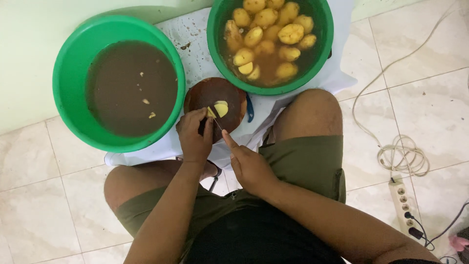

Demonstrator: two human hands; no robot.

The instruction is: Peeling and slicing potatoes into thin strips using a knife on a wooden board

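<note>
Seated on tiled floor [58,195], knees apart, white sheet [195,54] spread between them as work surface. At left on sheet: large green basin [68,63] of murky brown water with a few pale scraps afloat. At right: second green basin [325,44] holding peeled yellow potatoes [266,34] in brownish water, touching far edge of round dark cutting board [205,95]. On board: cut potato piece [221,108], pale yellow, just beside left fingertips. Left hand [194,137] curled closed over the piece, fingertips pinching it down against board. Right hand [250,166] closed around a knife [217,123], forefinger stretched along handle; blade thin and mostly hidden between the hands, tip near the piece. Blue handle [250,108] of another tool visible under board's right edge. For a clean cut, by judgement: keep left fingertips tucked back from blade line, knuckles forward as guide; press piece flat side down to stop rolling; draw blade straight down through to board, not sideways toward thumb. Wet potato likely slippery, so firm pinch advisable. Board small and crowded against basin rim; keep cut pieces toward centre to avoid sliding off. Power strip [403,203] and coiled cable [403,156] lying on floor at right, well apart from basins; keep splashes away from that side.
</note>
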